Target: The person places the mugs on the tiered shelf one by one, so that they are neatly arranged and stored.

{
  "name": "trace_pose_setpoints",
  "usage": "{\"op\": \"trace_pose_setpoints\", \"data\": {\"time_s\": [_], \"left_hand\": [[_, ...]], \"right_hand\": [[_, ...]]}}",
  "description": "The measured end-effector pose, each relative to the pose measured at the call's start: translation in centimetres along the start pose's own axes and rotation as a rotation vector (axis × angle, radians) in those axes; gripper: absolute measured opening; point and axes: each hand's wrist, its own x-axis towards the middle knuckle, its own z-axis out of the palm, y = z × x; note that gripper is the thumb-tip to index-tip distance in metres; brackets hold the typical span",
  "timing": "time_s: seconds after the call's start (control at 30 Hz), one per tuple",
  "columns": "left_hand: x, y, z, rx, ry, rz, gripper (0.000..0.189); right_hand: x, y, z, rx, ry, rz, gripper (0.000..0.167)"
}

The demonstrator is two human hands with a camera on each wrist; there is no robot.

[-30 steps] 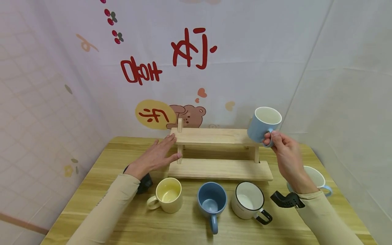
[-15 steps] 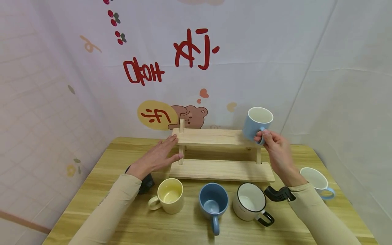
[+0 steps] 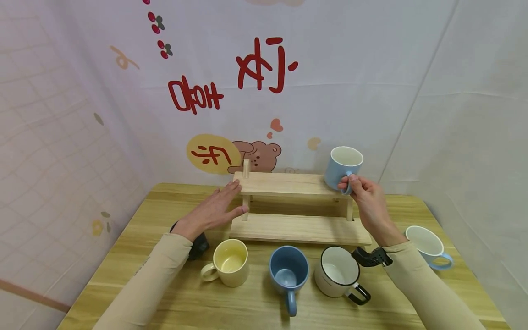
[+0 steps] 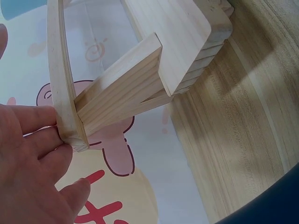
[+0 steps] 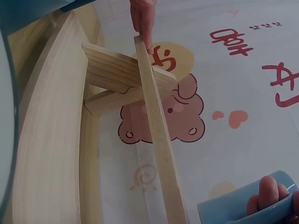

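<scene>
Likely placing: the right hand (image 3: 369, 199) pinches the cup (image 3: 338, 170) at the shelf (image 3: 284, 183)'s right end; left hand (image 3: 214, 208), fingers extended, touches its left; settling and releasing seem next.

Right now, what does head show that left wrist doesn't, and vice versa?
Only head: the yellow mug and the black-rimmed white mug.
Only left wrist: the lower board's left end face, seen close up.
Both: the left hand touching the wooden rack, the tabletop, the printed bear.
</scene>
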Motion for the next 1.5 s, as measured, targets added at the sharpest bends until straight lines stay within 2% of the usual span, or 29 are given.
{"op": "trace_pose_setpoints", "data": {"time_s": [0.53, 0.67, 0.87, 1.0, 1.33, 1.5], "left_hand": [[0.0, 0.1, -0.1, 0.004, 0.006, 0.013, 0.086], [0.0, 0.1, -0.1, 0.006, -0.004, -0.002, 0.085], [0.0, 0.1, 0.0, -0.004, 0.000, -0.004, 0.083], [0.0, 0.1, 0.0, -0.004, 0.001, 0.000, 0.084], [0.1, -0.2, 0.2, -0.018, 0.014, 0.005, 0.083], [0.0, -0.2, 0.2, -0.008, 0.016, 0.008, 0.083]], "right_hand": [[0.2, 0.7, 0.1, -0.030, 0.000, 0.027, 0.045], [0.2, 0.8, -0.1, -0.060, -0.020, 0.031, 0.047], [0.3, 0.2, -1.0, -0.264, -0.079, 0.066, 0.059], [-0.2, -0.3, -1.6, -0.413, -0.107, 0.096, 0.059], [-4.1, -0.7, -3.6, -0.696, -0.156, -0.013, 0.054], [-6.3, -0.6, -4.5, -0.783, -0.175, -0.068, 0.045]]}}
